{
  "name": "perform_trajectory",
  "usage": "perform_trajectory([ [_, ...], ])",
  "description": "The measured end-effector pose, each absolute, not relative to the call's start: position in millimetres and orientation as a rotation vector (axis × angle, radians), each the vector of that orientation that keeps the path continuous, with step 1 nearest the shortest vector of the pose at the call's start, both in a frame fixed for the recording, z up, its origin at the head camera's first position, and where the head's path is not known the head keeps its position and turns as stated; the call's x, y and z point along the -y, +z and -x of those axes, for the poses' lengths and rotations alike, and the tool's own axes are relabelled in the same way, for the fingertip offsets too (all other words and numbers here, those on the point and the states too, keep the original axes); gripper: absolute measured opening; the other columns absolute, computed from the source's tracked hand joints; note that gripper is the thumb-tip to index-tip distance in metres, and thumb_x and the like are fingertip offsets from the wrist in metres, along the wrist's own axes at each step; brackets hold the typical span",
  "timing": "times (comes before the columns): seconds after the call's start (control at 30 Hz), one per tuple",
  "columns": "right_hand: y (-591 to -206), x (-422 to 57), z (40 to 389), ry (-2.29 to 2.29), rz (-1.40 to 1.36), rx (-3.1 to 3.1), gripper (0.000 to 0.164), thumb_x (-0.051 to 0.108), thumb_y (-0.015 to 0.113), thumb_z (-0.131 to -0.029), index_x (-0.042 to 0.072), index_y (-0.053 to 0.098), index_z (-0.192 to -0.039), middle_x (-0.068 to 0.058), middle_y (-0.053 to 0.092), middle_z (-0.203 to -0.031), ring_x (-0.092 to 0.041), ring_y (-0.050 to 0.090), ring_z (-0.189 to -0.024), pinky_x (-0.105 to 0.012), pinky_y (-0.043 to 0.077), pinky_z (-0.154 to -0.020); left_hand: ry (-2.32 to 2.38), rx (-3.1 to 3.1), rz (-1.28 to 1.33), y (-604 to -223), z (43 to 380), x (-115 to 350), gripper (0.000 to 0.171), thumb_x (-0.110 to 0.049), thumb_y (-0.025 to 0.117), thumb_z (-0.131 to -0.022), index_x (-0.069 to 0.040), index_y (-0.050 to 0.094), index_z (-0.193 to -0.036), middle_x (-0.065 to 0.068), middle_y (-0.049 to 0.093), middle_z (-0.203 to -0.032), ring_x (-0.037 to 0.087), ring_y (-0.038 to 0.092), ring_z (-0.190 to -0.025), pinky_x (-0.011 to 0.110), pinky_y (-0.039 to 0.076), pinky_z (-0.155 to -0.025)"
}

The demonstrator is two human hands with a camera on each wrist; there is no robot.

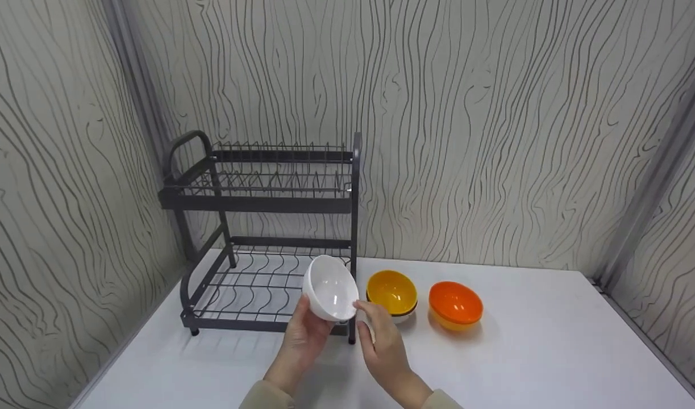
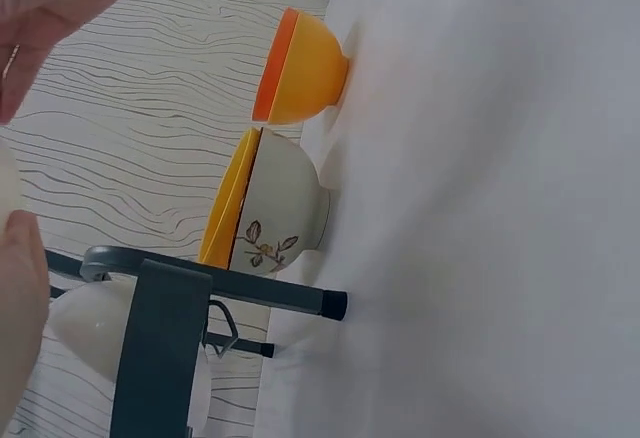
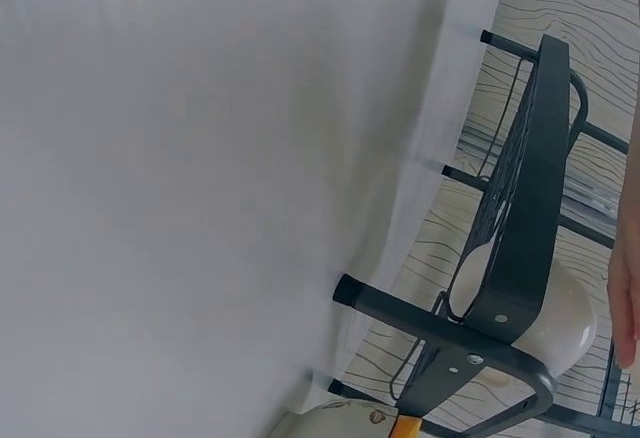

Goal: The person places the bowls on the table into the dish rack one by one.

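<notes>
My left hand (image 1: 308,338) grips a white bowl (image 1: 329,288) from below, its thumb against the outer side. The bowl is tilted, its inside facing up and to the right, in front of the rack's right end. At the bowl's right rim, my right hand (image 1: 381,346) touches with extended fingertips, the thumb apart from them. In the left wrist view, only part of the left hand (image 2: 20,298) and a sliver of the held bowl (image 2: 6,183) show. The right wrist view catches the right hand's fingers (image 3: 626,288) at its edge.
A dark two-tier dish rack (image 1: 256,204) stands at left. Another white bowl (image 3: 560,328) sits on its lower shelf, hidden in the head view. Right of the rack are a yellow bowl (image 1: 391,291) stacked in a flower-patterned white bowl (image 2: 280,198), then an orange bowl (image 1: 455,302) in a yellow-orange one.
</notes>
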State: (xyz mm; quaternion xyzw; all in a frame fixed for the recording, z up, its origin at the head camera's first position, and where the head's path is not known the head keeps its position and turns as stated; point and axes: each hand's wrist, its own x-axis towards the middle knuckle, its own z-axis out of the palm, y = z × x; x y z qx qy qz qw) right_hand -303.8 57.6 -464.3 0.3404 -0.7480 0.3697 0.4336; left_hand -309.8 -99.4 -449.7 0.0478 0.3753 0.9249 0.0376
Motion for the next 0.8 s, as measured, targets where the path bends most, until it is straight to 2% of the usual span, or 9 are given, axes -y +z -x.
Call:
perform_trajectory([
  [0.17, -471, -62, 312, 1.021, -0.69, 1.911, 0.036, -0.012, 0.06, -0.08, 0.003, 0.053, -0.112, -0.003, 0.061, -0.106, -0.011, 0.059, -0.1, -0.01, 0.045, -0.094, 2.876, -1.15, -0.107, -450, 312, 113, 0.07, -0.048, 0.049, -0.09, -0.018, 0.016, -0.145, -0.004, 0.056, -0.12, 0.013, 0.058, -0.109, 0.026, 0.046, -0.101],
  [0.33, -475, -60, 317, 1.445, -0.449, 2.084, 0.021, 0.001, 0.056, -0.089, 0.004, 0.055, -0.11, 0.0, 0.062, -0.102, -0.01, 0.058, -0.096, -0.013, 0.049, -0.088, 2.93, -1.069, -0.055, -452, 314, 126, 0.065, -0.049, 0.046, -0.091, -0.021, 0.018, -0.143, -0.006, 0.053, -0.121, 0.011, 0.058, -0.11, 0.025, 0.043, -0.104],
  [0.43, -476, -57, 322, 1.717, -0.292, 2.126, 0.019, 0.004, 0.054, -0.091, 0.004, 0.054, -0.111, -0.004, 0.062, -0.102, -0.011, 0.056, -0.097, -0.012, 0.048, -0.086, 2.97, -1.009, -0.04, -454, 316, 132, 0.063, -0.05, 0.045, -0.092, -0.023, 0.018, -0.142, -0.004, 0.048, -0.125, 0.011, 0.057, -0.111, 0.026, 0.042, -0.105],
  [0.57, -476, -51, 330, 1.859, -0.196, 2.14, 0.022, 0.003, 0.053, -0.091, 0.002, 0.052, -0.113, -0.011, 0.06, -0.108, -0.017, 0.056, -0.102, -0.014, 0.048, -0.088, 2.998, -0.972, -0.029, -455, 318, 140, 0.068, -0.051, 0.047, -0.091, -0.025, 0.012, -0.144, -0.001, 0.04, -0.13, 0.013, 0.056, -0.112, 0.027, 0.042, -0.106],
  [0.8, -476, -41, 337, 1.919, -0.169, 2.157, 0.031, 0.001, 0.052, -0.09, -0.002, 0.048, -0.12, -0.017, 0.056, -0.116, -0.026, 0.054, -0.109, -0.034, 0.049, -0.098, 3.009, -0.985, -0.031, -455, 318, 147, 0.067, -0.05, 0.045, -0.091, -0.026, 0.011, -0.143, -0.001, 0.037, -0.13, 0.014, 0.053, -0.114, 0.025, 0.041, -0.106],
])
